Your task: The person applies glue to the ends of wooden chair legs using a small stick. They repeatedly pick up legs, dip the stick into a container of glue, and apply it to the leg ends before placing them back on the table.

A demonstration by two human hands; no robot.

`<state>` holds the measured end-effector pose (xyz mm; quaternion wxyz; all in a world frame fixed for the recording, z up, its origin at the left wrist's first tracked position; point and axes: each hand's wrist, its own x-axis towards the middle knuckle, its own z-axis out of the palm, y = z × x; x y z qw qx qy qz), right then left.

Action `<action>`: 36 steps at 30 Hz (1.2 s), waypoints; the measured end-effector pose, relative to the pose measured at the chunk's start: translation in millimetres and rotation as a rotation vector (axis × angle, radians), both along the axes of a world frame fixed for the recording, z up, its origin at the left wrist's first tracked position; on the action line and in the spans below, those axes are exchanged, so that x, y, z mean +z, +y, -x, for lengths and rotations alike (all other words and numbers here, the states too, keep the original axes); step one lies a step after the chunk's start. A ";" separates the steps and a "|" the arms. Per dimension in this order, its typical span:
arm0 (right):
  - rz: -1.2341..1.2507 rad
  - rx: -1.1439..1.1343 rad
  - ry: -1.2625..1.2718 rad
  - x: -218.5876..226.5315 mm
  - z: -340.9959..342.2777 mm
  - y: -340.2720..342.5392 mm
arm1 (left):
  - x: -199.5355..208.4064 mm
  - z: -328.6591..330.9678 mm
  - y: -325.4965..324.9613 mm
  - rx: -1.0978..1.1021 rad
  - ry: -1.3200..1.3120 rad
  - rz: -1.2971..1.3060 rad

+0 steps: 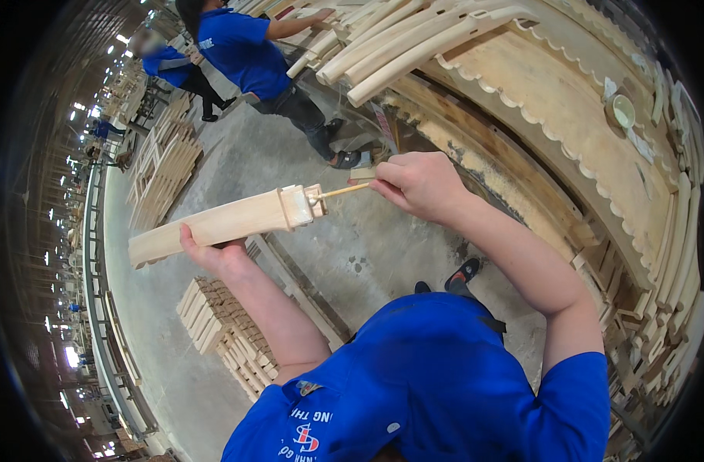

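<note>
Right hand (427, 185) pinching a thin stick (346, 190) between its fingers (388, 181), wooden piece (221, 221) at the stick's tip left of them, left hand (219, 256) gripping it from below.

The grey floor (352, 266) carries a stack (227, 335) of pale wooden parts at lower left and a slatted pile (167, 163) farther up. On the bench (556, 215) at right lie curved bars (413, 50) and scalloped boards (536, 88), a cup (620, 112) among them.

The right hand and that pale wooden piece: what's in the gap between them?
A thin yellowish stick spans it in the head view, running from the right hand to the stepped end of the pale wooden piece.
</note>
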<state>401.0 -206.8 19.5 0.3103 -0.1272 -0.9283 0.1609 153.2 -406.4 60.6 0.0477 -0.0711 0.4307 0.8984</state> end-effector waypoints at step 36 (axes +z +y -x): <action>0.122 0.143 -0.221 2.6 -10.4 0.3 | -7.6 -4.7 -23.9 -0.538 0.509 -0.487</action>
